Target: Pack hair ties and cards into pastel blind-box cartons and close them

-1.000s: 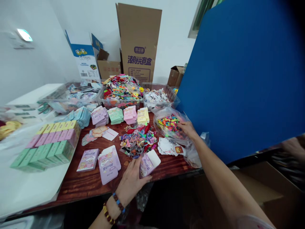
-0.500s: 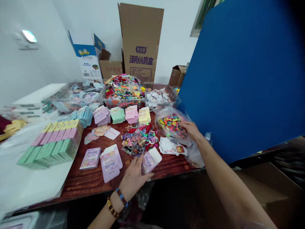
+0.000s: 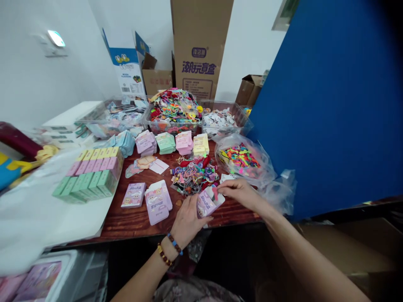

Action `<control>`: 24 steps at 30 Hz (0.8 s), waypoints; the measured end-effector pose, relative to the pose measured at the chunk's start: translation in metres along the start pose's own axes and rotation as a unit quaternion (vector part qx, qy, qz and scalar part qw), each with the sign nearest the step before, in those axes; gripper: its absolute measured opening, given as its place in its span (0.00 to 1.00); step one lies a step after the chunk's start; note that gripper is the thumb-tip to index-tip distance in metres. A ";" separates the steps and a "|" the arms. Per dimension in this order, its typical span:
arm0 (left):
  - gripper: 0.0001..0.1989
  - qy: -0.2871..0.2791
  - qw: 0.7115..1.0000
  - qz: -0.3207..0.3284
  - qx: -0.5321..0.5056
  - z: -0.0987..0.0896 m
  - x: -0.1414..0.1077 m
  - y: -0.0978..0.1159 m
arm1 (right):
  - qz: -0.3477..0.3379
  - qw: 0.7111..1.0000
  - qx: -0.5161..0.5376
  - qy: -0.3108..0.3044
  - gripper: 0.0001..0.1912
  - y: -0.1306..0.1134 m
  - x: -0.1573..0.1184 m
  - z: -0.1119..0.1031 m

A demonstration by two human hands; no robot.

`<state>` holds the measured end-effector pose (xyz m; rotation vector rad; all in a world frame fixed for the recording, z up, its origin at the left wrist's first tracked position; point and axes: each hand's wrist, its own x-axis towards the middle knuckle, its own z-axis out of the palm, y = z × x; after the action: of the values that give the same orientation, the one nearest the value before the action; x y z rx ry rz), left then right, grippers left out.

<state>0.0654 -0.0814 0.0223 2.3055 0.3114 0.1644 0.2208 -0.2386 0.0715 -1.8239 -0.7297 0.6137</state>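
Note:
My left hand [image 3: 188, 216] grips a small pink-and-white card box [image 3: 205, 203] above the front edge of the wooden table [image 3: 126, 223]. My right hand [image 3: 241, 193] reaches the box's open top from the right, its fingertips pinching a small pink piece [image 3: 215, 193] there. A clear plastic bag of bright coloured pieces [image 3: 241, 160] lies just beyond my right hand. A tangle of coloured cords and small charms [image 3: 193, 177] sits beyond my left hand, beside flat pink boxes [image 3: 156, 202].
Rows of green, pink and yellow boxes [image 3: 91, 176] stand on a white plastic sheet at left. Sorted card stacks and clear trays [image 3: 173, 113] line the back. A blue board [image 3: 324, 105] rises at right; tall cardboard cartons [image 3: 198, 46] stand behind.
My right hand has left the bag of coloured pieces and moved to the pink box. The box now sits between both hands, and the view has swung slightly.

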 end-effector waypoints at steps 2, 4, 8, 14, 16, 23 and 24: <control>0.35 0.008 1.000 0.010 0.004 0.000 -0.004 -0.004 | -0.030 0.996 -0.086 -0.020 0.11 0.000 -0.006 0.012; 0.33 0.017 1.000 0.013 0.007 -0.001 -0.010 -0.011 | -0.045 0.990 -0.127 -0.034 0.12 0.000 -0.010 0.014; 0.31 0.055 0.998 0.000 -0.023 -0.007 -0.029 -0.030 | -0.045 0.992 -0.106 -0.042 0.15 0.004 -0.011 0.007; 0.32 0.134 0.987 -0.083 -0.022 -0.024 -0.058 -0.063 | 0.048 0.968 -0.245 0.003 0.07 0.051 -0.005 0.027; 0.33 0.127 0.987 -0.099 -0.017 -0.028 -0.063 -0.068 | 0.062 0.953 -0.297 0.013 0.06 0.063 -0.005 0.041; 0.33 0.135 0.988 -0.073 0.001 -0.024 -0.063 -0.071 | 0.101 0.966 -0.234 0.032 0.08 0.070 -0.009 0.056; 0.33 0.134 0.989 -0.065 0.003 -0.022 -0.063 -0.072 | 0.114 0.974 -0.196 0.026 0.09 0.072 -0.009 0.055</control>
<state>-0.0119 -0.0356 -0.0163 2.2607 0.5967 0.4103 0.1906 -0.2307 -0.0136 -2.3035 -0.6437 0.5959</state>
